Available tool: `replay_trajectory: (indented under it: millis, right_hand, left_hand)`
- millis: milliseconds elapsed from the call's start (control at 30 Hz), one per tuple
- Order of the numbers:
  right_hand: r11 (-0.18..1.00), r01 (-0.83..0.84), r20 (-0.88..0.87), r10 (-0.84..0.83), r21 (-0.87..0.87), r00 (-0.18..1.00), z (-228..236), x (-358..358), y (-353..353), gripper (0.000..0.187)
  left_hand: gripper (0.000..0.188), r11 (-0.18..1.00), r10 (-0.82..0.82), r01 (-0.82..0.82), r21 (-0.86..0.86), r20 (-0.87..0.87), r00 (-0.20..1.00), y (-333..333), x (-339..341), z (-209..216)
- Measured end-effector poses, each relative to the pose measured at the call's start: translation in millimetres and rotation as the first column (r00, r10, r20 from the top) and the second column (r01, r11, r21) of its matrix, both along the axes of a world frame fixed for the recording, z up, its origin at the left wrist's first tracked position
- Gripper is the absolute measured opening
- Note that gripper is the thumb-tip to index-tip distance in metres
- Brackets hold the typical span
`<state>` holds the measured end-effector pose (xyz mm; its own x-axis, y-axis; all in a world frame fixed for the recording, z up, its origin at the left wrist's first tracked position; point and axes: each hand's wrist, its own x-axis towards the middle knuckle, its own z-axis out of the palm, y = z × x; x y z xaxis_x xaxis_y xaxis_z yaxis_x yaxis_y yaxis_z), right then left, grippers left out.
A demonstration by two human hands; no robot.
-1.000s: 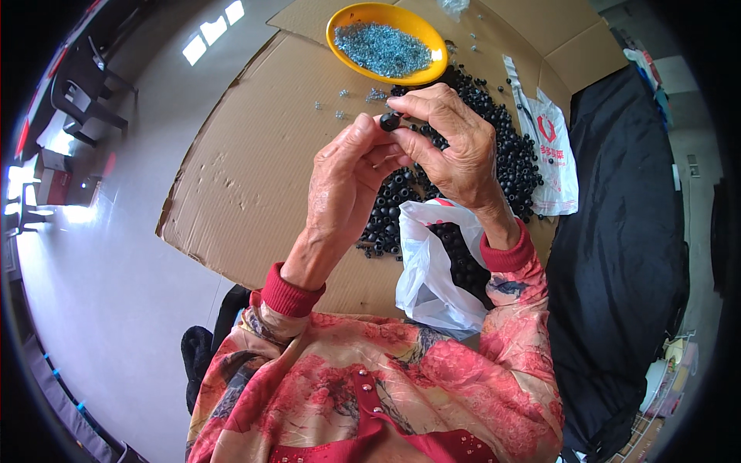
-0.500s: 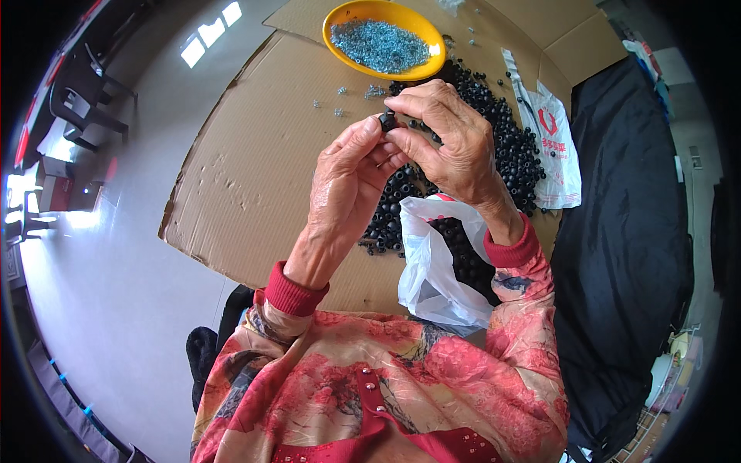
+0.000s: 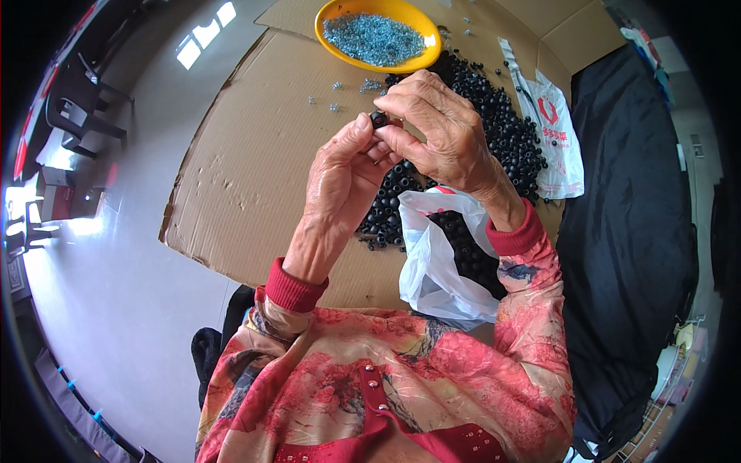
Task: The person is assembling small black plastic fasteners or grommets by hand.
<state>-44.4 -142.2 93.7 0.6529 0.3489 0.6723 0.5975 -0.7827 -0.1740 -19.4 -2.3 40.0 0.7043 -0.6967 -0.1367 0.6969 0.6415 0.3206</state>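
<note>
Over the cardboard, my left hand (image 3: 336, 174) pinches a small black round piece (image 3: 378, 119) with a hole in it between thumb and fingers. My right hand (image 3: 440, 127) comes from the other side, its thumb and forefinger closed about the same piece. Whether a smaller part sits between those fingertips is hidden. Beneath and beyond my right hand spreads a heap of similar black pieces (image 3: 521, 147). Past my hands stands a yellow bowl (image 3: 429, 48) full of tiny shiny bluish metal parts (image 3: 374, 38). A few loose metal parts (image 3: 335, 107) lie on the cardboard nearby.
A white plastic bag (image 3: 428, 266) holding more black pieces lies open under my right forearm. Flat at the right rests another white bag (image 3: 562, 166) with red print. Brown cardboard (image 3: 231, 162) covers the work surface; black cloth (image 3: 617, 231) hangs beyond its right edge. Dark chairs (image 3: 85, 116) stand far left.
Both hands have shifted slightly toward the left and away from me in the picture. The black piece has turned, so its hole shows more. My right fingers remain close around it.
</note>
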Motion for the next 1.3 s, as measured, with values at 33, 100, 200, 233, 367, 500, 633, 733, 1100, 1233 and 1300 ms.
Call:
replay_trajectory:
  millis: [33,100,200,233,367,500,633,733,1100,1233,1300]
  right_hand:
    - [1.0,0.004,-0.002,-0.004,0.001,1.0,-0.1,0.1,-0.9,0.022]
    - [0.999,-0.034,-0.023,0.035,0.029,0.999,0.7,0.3,-1.7,0.022]
    - [0.999,-0.045,0.009,0.045,0.022,0.999,0.8,0.5,-1.1,0.022]
    - [0.999,-0.042,0.009,0.042,0.022,0.999,0.9,0.4,-0.6,0.022]
    - [0.998,-0.05,0.006,0.049,0.024,0.999,0.6,1.1,-1.3,0.021]
    - [0.997,-0.013,-0.129,0.023,0.081,0.991,2.7,1.8,-1.6,0.021]
    - [0.996,0.018,-0.123,-0.007,0.092,0.992,-4.3,1.5,-0.1,0.022]
    - [0.999,0.021,-0.075,-0.018,0.04,0.997,-5.8,1.4,-1.8,0.021]
    - [0.999,-0.048,-0.024,0.048,0.016,0.999,-4.8,-1.2,-1.9,0.015]
    - [0.999,-0.05,-0.049,0.049,-0.008,0.998,-3.6,-4.5,-0.8,0.014]
    - [0.995,-0.085,-0.067,0.088,0.055,0.994,-6.4,-5.2,-2.5,0.015]
  left_hand:
    - [0.02,1.0,-0.004,0.004,0.001,-0.002,1.0,0.1,1.5,-5.0]
    - [0.026,0.989,-0.061,0.066,-0.136,0.037,0.997,1.5,4.8,-15.5]
    - [0.025,0.991,-0.063,0.065,-0.118,0.02,0.998,2.8,3.9,-12.1]
    - [0.025,0.991,-0.066,0.068,-0.117,0.02,0.998,2.3,2.9,-8.3]
    - [0.021,0.999,-0.028,0.027,-0.031,-0.027,0.999,0.1,-2.2,1.2]
    - [0.022,0.997,-0.048,0.046,-0.055,-0.033,0.998,-1.4,-1.3,1.2]
    - [0.023,1.0,-0.03,0.03,-0.004,-0.09,0.995,-1.4,-2.5,1.4]
    - [0.022,1.0,-0.021,0.021,-0.002,-0.076,0.997,-1.9,-2.9,-2.1]
    - [0.019,1.0,0.002,0.0,0.022,-0.069,0.998,-3.0,-4.3,-4.6]
    - [0.019,0.998,-0.02,0.018,-0.058,-0.037,0.999,-0.6,-4.1,-9.6]
    - [0.026,0.996,-0.042,0.04,-0.085,-0.016,0.999,0.5,-5.1,-13.1]
